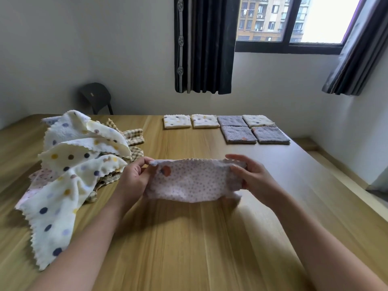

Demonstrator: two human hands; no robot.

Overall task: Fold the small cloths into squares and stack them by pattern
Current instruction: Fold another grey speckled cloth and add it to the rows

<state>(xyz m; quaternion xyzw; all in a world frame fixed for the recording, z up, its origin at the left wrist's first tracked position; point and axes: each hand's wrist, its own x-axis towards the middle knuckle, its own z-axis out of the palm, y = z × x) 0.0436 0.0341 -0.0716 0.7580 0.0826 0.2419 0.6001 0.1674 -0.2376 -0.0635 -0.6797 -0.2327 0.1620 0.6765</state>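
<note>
A small pink cloth with fine dots and an orange patch (193, 181) is stretched out above the wooden table (189, 248). My left hand (134, 177) pinches its left end and my right hand (249, 175) pinches its right end. To the left lies a loose pile of unfolded cloths (77, 164): cream with big dots, tan checked, pink dotted. At the far side sit folded squares: cream dotted ones (177, 121) (204, 121) (257, 120) and grey ones (232, 121) (239, 134) (270, 134).
A dark chair (95, 97) stands by the wall behind the table. Dark curtains (204, 45) hang beside the window (294, 19). The table's right edge runs diagonally past the grey squares.
</note>
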